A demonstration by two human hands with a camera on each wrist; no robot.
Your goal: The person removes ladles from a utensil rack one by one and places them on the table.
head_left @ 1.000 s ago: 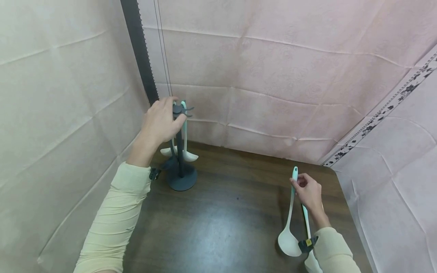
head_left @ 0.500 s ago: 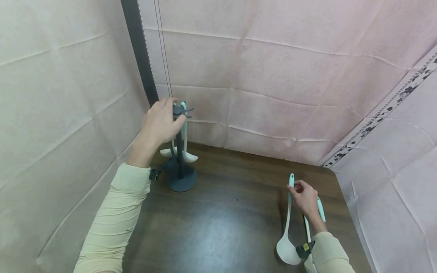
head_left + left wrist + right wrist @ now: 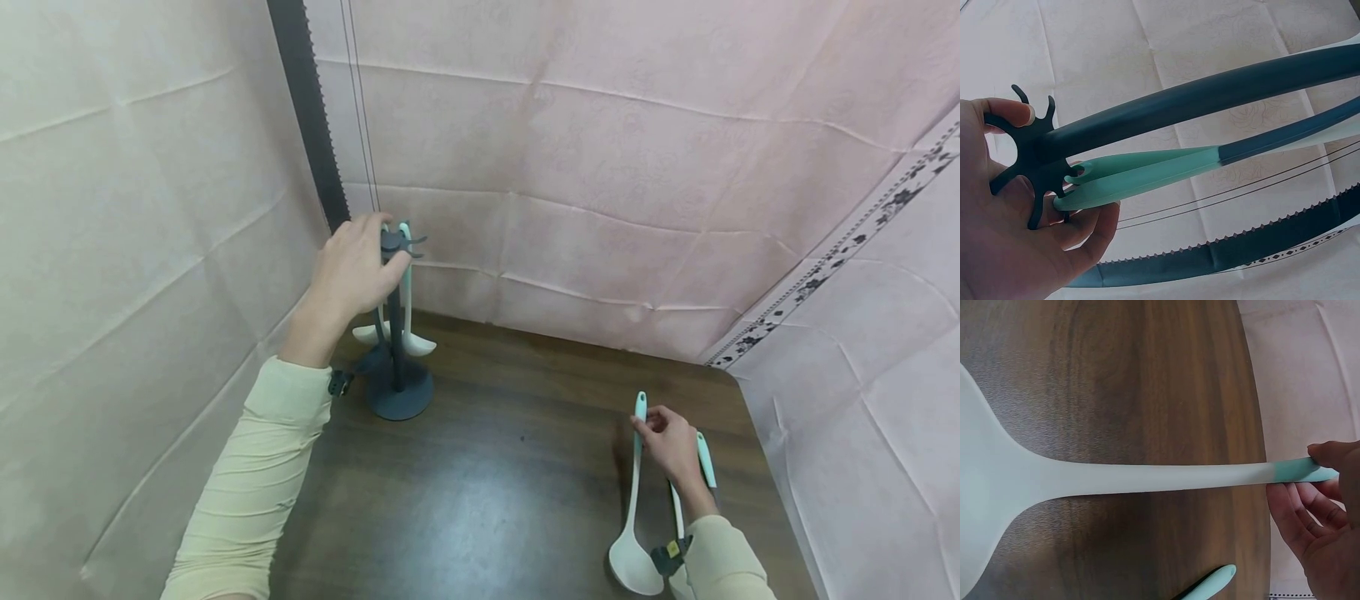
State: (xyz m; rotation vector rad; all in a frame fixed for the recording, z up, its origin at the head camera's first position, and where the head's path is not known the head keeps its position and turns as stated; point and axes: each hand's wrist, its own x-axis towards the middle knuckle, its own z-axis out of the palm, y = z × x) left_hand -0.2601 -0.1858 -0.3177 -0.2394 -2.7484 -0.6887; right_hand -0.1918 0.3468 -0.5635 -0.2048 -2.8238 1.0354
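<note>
My right hand (image 3: 671, 446) pinches the mint handle of a white ladle (image 3: 632, 562) between thumb and fingers. In the right wrist view the ladle's long white neck (image 3: 1160, 478) spans the frame, its bowl cut off at the left. My left hand (image 3: 348, 262) grips the hooked top of a dark utensil stand (image 3: 400, 400) at the back left. The left wrist view shows thumb and fingers around the hooks, with the fingers against a mint handle (image 3: 1141, 184) hanging there. White-headed utensils (image 3: 416, 344) hang from the stand.
Beside the right forearm, another mint-handled utensil (image 3: 705, 458) and a white-shafted one (image 3: 677, 512) lie on the brown wooden table (image 3: 465, 450), partly hidden by the arm. Pale cloth walls (image 3: 600, 183) rise behind the table and on both sides.
My right hand has drawn the ladle toward the near edge, uncovering a mint handle behind the wrist. The left hand stays at the top of the stand.
</note>
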